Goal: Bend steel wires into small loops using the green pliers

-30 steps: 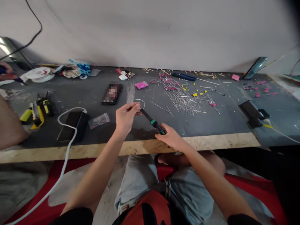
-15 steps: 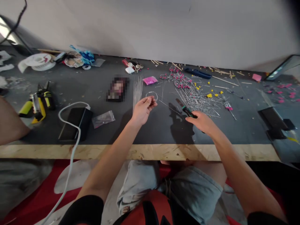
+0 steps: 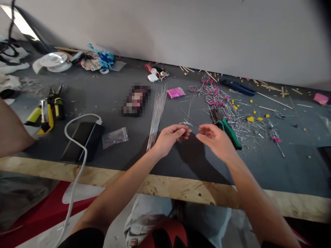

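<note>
My left hand is closed in a pinch on a thin metal wire that curves in a small loop above its fingertips. Just to the right, my right hand has thumb and fingers apart, close to the wire's straight end; no tool is in it. Green-handled pliers lie on the table beside the right hand, jaws pointing away from me. A bundle of straight wires lies left of my left hand. Beyond the pliers spreads a pile of wire pieces with pink bits.
A pink packet, keys, a blurred phone and dark blue cutter lie farther back. To the left are a power bank with a white cable, a small plastic bag and yellow-handled tools. Another person's arm rests at far left.
The pliers have left my right hand and now lie on the table. My right hand has come close to my left, which still pinches the wire. The view has shifted.
</note>
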`<state>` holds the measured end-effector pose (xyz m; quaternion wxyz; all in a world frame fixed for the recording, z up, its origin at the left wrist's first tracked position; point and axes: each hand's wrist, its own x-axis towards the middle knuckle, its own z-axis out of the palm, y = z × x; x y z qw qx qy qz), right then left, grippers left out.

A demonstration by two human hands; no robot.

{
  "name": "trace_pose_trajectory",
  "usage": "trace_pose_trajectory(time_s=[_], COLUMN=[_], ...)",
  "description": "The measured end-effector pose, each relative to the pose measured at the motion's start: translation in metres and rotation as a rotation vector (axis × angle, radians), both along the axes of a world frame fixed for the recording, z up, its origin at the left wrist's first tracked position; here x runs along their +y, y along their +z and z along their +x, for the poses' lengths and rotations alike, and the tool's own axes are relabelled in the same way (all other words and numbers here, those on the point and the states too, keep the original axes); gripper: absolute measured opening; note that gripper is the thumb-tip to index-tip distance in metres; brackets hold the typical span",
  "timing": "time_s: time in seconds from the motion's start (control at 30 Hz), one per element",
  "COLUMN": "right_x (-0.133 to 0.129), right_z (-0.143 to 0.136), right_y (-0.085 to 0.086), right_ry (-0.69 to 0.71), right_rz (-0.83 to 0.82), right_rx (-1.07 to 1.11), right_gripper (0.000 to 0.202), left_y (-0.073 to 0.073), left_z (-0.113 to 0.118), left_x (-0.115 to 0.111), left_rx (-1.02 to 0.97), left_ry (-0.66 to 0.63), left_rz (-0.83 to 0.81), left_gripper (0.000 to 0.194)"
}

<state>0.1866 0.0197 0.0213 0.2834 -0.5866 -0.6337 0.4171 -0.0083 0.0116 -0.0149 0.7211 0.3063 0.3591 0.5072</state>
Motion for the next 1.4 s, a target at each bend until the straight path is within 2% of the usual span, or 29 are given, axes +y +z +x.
trace_pose_trajectory(time_s=[0.03,0.1,0.27,0.4,0.57,0.63,0.73,0.8,0.9,1.0,1.1,1.2,1.4], right_x=[-0.005,-0.011,-0.015,-0.015,-0.016,-0.015,-0.013,-0.01,-0.007,-0.008,-0.01,-0.01,-0.004], right_z=[-0.011,-0.025,-0.026,-0.022,-0.021,-0.021,-0.017,-0.012,-0.005,-0.005,-0.014,-0.02,-0.022], right_y=[-0.001,-0.006,-0.023,-0.027,-0.029,-0.031,-0.034,-0.034,-0.034,-0.039,-0.049,-0.055,-0.049], right_ry=[0.026,0.018,-0.02,-0.037,0.035,0.04,0.012,-0.066,-0.179,-0.147,-0.113,-0.118,-0.098], right_rz=[-0.053,-0.073,-0.031,-0.014,-0.085,-0.089,-0.073,0.016,0.23,0.28,0.267,0.29,0.266], right_rx=[0.125,0.228,0.228,0.267,0.374,0.378,0.354,0.292,0.048,-0.314,-0.523,-0.569,-0.673], right_gripper=[0.036,0.026,0.02,0.02,0.025,0.026,0.033,0.035,0.03,0.029,0.033,0.03,0.02], left_y=[-0.001,-0.005,-0.011,-0.01,-0.007,-0.008,-0.008,-0.008,-0.006,-0.005,-0.009,-0.013,-0.012], left_z=[0.002,0.003,0.003,0.0,-0.004,-0.003,-0.003,-0.005,-0.013,-0.019,-0.019,-0.016,-0.016], left_x=[-0.003,-0.006,-0.009,-0.009,-0.008,-0.007,-0.006,-0.004,-0.002,0.0,0.0,0.001,0.001], left_rx=[0.029,0.103,0.22,0.16,0.055,0.115,0.312,0.466,0.762,0.97,1.084,1.203,1.36], left_ry=[-0.017,-0.029,0.012,-0.024,-0.176,-0.18,-0.096,-0.059,-0.105,-0.199,-0.101,0.021,-0.081], left_rz=[0.009,0.024,0.015,-0.012,-0.083,-0.07,0.018,0.09,0.264,0.56,0.788,0.806,0.738], left_gripper=[0.018,0.019,0.022,0.02,0.02,0.019,0.019,0.024,0.031,0.026,0.02,0.021,0.022])
